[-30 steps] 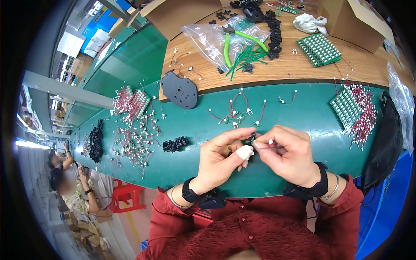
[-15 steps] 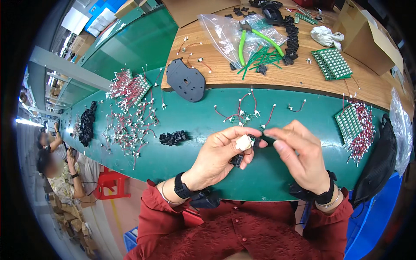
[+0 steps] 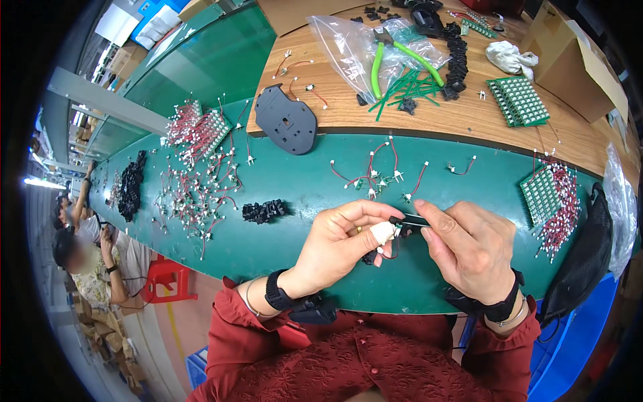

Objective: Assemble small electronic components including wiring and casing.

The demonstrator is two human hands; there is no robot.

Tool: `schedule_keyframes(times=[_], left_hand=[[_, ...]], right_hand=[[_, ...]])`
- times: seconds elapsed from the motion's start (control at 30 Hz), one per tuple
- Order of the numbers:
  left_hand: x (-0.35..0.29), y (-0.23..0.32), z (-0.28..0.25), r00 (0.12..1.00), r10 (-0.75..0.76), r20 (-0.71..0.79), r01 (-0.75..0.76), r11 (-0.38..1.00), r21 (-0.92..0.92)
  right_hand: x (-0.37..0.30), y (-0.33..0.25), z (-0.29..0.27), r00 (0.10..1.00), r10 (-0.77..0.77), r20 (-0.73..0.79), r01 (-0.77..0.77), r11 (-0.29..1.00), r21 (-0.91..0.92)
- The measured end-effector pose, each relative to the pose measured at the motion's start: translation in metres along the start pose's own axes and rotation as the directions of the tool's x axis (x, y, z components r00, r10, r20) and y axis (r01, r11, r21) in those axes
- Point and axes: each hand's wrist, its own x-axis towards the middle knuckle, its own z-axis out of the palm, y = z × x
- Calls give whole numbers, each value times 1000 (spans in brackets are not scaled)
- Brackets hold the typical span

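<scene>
My left hand [image 3: 338, 244] has its thumb, wrapped in white, pinched with its fingers on a small black plastic part [image 3: 400, 221]. A short red wire [image 3: 394, 252] with a white connector hangs by these fingers. Lower in the same hand another black piece [image 3: 369, 257] partly shows. Closed between thumb and forefinger of my right hand [image 3: 472, 248] are slim dark tweezers [image 3: 416, 222], their tips against the part in my left hand. Just beyond both hands lie several small boards with red wires [image 3: 375, 177] on the green bench.
A heap of wired boards [image 3: 201, 181] and black parts [image 3: 264, 211] lie left; more wired boards [image 3: 559, 208] lie right. On the wooden board [image 3: 348, 120] are a dark shell [image 3: 287, 120], green-handled cutters [image 3: 376, 70] and a plastic bag [image 3: 341, 50]. Two people [image 3: 87, 248] sit far left.
My right hand has closed in on the part, bringing the tweezers to it. A red wire now shows below my left fingers.
</scene>
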Motion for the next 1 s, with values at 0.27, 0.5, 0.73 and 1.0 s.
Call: schedule_keyframes(times=[0.27, 0.5, 0.73, 1.0], left_hand=[[-4, -1, 0, 998, 67, 15, -68, 991, 116], [-3, -3, -2, 997, 79, 12, -80, 996, 49], [-5, -1, -2, 996, 85, 42, -86, 996, 36], [-3, 0, -4, 997, 65, 35, -63, 997, -38]], right_hand=[[-1, 2, 0, 996, -88, -20, 88, 996, -10], [-1, 4, -1, 991, -125, -41, 124, 992, -28], [-5, 3, 2, 978, -188, -84, 179, 978, -106], [-7, -3, 6, 990, -109, -89, 112, 993, 32]])
